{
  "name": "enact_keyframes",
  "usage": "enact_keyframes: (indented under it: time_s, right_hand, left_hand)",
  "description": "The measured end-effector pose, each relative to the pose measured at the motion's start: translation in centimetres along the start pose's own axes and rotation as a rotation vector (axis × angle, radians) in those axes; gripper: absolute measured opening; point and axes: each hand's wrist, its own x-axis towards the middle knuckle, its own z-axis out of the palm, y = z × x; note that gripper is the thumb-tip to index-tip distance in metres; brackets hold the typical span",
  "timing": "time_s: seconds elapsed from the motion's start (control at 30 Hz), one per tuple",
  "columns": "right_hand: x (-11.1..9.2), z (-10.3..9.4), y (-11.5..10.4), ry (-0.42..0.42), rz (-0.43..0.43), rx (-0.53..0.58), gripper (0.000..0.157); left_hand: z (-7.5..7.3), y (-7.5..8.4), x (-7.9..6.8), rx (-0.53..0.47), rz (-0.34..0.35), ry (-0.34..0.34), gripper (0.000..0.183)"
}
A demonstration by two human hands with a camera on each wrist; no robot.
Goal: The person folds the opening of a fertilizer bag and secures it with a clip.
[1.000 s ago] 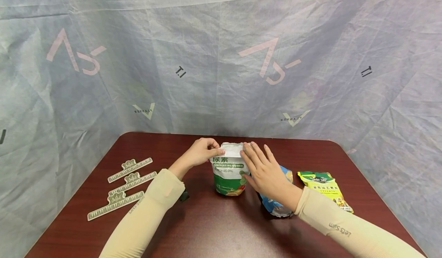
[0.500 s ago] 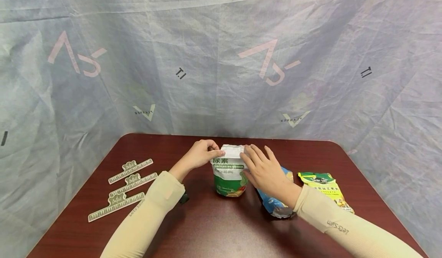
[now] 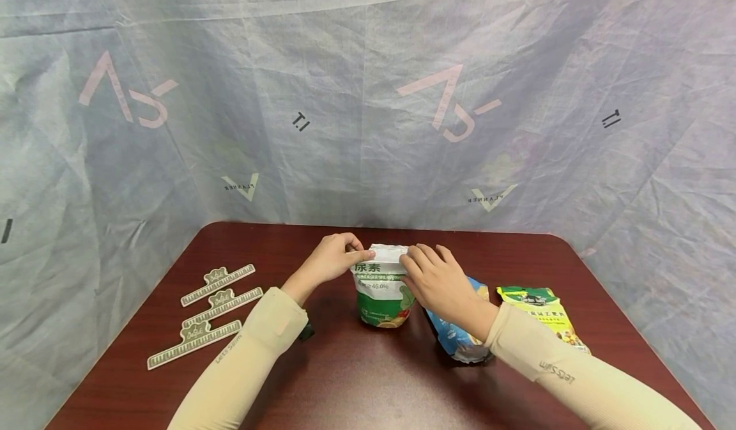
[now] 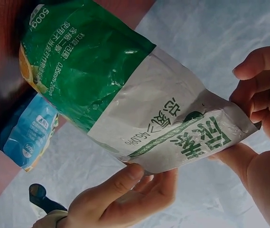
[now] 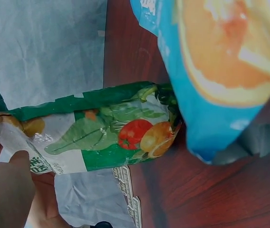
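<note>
A green and white fertilizer bag [image 3: 382,296] stands upright at the middle of the table, its white top edge folded over. My left hand [image 3: 333,257] pinches the top left corner, thumb in front. On the other side my right hand [image 3: 443,283] holds the top right edge; in the left wrist view, the thumb of that right hand [image 4: 120,194] lies on the front face with fingers behind. The right wrist view shows the bag's side [image 5: 111,128] with printed vegetables. A blue bag [image 3: 460,340] leans close by, partly hidden under my right forearm.
Three ruler-like clips [image 3: 213,315] with piano-key patterns lie at the left of the table [image 3: 368,385]. A yellow and green bag [image 3: 543,312] lies at the right, partly behind my sleeve. A grey printed cloth [image 3: 362,98] hangs behind the table.
My right hand's fingers, raised and spread before, have come down and curled onto the bag's top right edge. The top sits slightly lower. My left hand keeps its pinch.
</note>
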Motion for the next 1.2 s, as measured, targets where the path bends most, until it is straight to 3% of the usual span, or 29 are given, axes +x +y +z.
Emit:
enact_keyframes:
  time_s: [0.37, 0.6, 1.2]
  right_hand:
    - [0.3, 0.0, 0.1, 0.014, -0.008, 0.021, 0.03]
    - [0.6, 0.3, 0.2, 0.0, -0.008, 0.04, 0.026]
    - [1.4, 0.8, 0.4, 0.041, -0.034, 0.035, 0.024]
  left_hand:
    - [0.2, 0.0, -0.2, 0.018, -0.008, 0.027, 0.029]
    - [0.3, -0.2, -0.3, 0.046, 0.027, 0.067, 0.032]
    - [0.4, -0.2, -0.7, 0.104, 0.011, 0.082, 0.037]
